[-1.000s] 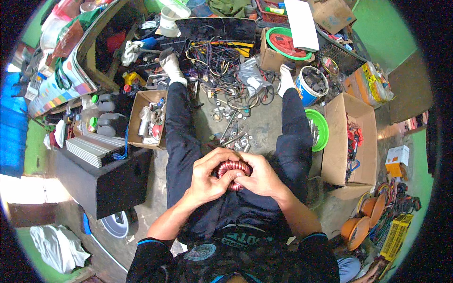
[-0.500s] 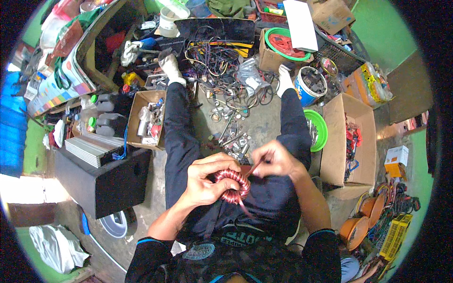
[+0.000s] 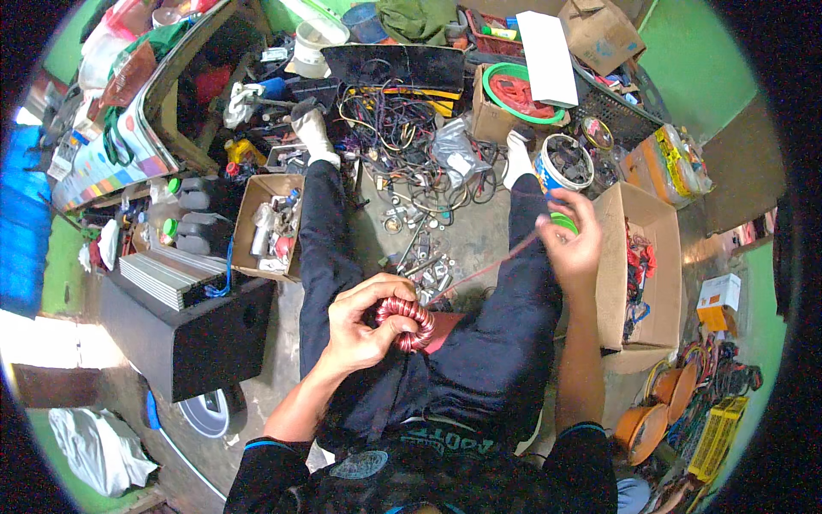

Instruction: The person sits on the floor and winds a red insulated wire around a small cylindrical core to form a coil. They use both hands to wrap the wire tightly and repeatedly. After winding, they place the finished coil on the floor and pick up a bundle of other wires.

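Observation:
My left hand (image 3: 353,332) is closed on a ring-shaped copper coil (image 3: 418,319), its thumb through the hole and its fingers over the outer turns. From the coil a reddish copper wire (image 3: 490,267) runs up to the right, stretched across the gap between my legs. At its other end my right hand (image 3: 574,242), raised over my right knee, pinches the wire between thumb and fingertips. Below the coil, a reddish flat piece (image 3: 445,330) shows between my thighs.
Loose metal parts (image 3: 432,270) lie on the floor between my legs, with tangled cables (image 3: 385,111) beyond. Open cardboard boxes (image 3: 655,330) flank both legs. A black speaker-like box (image 3: 205,334) stands at left; a bucket (image 3: 565,163) stands near my right foot.
My right hand has moved away from the coil, up and to the right, drawing the wire out into a long line. My left hand has shifted slightly left with the coil.

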Action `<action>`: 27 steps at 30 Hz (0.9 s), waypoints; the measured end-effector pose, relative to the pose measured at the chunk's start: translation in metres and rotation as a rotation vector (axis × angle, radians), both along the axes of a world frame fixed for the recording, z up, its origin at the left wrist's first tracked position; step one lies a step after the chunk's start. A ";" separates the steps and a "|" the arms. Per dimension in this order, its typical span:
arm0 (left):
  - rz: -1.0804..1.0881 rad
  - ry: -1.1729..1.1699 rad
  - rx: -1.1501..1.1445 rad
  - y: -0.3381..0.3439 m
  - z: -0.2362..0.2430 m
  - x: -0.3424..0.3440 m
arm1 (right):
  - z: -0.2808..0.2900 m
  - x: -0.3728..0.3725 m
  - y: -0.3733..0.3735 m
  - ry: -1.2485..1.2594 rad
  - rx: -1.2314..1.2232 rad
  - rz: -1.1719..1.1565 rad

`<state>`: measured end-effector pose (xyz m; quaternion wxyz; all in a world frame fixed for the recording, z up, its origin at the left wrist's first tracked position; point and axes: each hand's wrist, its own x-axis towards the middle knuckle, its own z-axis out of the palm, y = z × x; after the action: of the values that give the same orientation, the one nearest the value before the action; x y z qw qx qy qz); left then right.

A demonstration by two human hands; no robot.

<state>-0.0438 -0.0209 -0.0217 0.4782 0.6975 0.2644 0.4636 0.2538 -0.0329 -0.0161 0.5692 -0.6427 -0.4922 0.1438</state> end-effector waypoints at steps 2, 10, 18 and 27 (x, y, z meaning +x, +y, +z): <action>0.015 -0.014 -0.030 -0.004 -0.001 -0.001 | 0.019 -0.025 -0.011 -0.510 -0.068 0.117; -0.107 -0.226 -0.293 -0.014 -0.001 0.008 | 0.003 -0.065 -0.010 0.025 -0.430 1.216; -0.148 0.036 -0.226 -0.011 -0.006 0.007 | 0.035 -0.068 0.001 -0.431 -0.233 0.979; -0.097 0.298 -0.212 -0.013 0.003 0.012 | 0.051 -0.080 -0.009 -0.945 0.038 0.613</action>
<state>-0.0321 -0.0338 -0.0182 0.5264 0.7162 0.3457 0.3009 0.1734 -0.0422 0.0349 0.2305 -0.4548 -0.8602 -0.0097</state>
